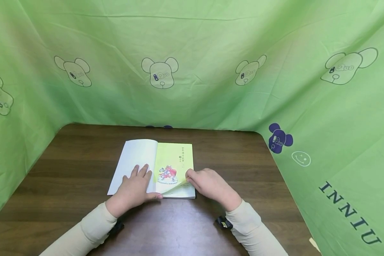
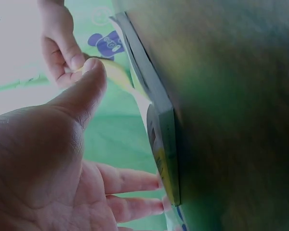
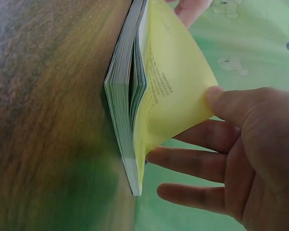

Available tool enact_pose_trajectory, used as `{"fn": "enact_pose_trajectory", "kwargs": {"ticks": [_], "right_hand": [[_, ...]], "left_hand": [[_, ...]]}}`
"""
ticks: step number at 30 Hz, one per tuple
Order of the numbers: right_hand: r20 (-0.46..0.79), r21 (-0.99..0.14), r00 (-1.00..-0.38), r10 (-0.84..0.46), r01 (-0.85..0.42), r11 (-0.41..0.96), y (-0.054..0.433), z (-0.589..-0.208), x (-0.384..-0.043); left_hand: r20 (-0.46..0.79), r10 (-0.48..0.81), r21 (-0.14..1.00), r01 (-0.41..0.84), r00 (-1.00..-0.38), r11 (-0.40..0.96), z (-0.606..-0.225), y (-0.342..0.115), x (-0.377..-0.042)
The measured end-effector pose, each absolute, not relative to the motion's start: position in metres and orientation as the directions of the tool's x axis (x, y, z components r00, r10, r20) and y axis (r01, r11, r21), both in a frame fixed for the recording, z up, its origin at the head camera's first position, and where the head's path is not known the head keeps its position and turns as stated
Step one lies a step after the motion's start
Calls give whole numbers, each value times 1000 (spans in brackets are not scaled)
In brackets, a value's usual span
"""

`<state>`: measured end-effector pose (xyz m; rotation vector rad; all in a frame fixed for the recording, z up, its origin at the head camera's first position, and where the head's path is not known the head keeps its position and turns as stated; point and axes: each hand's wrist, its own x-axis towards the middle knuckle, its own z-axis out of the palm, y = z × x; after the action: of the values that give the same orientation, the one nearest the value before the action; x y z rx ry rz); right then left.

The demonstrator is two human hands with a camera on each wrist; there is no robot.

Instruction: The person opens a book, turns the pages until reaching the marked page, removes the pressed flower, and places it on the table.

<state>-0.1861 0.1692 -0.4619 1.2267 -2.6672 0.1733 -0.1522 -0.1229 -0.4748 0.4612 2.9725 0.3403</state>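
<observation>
An open book (image 1: pixel 176 153) lies on the table, its white inside cover (image 1: pixel 139 151) turned to the left. On the right, a yellow title page (image 3: pixel 178 91) with a small coloured drawing curls up at its lower corner. My right hand (image 1: pixel 211 183) pinches that page's edge between thumb and fingers, lifting it off the pages beneath. My left hand (image 1: pixel 132 188) rests spread on the white left side, thumb stretched across to the book's lower edge near the fold. The thick page block (image 3: pixel 125 96) shows from the side in the right wrist view.
The dark wooden table (image 1: pixel 236 153) extends around the book. Green cloth (image 1: pixel 204 103) printed with bear heads hangs at the back and both sides. A black band (image 1: pixel 224 223) sits at the right sleeve. Something pale (image 1: pixel 314 244) shows at the table's right edge.
</observation>
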Motion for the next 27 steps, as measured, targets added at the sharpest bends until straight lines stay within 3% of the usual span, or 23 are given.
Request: {"fn": "enact_pose_trajectory", "kwargs": {"ticks": [27], "right_hand": [[385,55,-547,-743,-791,610,168,-458,-188]], "left_hand": [[-3,242,227,235,-970,945,-480,-112,-149]]}}
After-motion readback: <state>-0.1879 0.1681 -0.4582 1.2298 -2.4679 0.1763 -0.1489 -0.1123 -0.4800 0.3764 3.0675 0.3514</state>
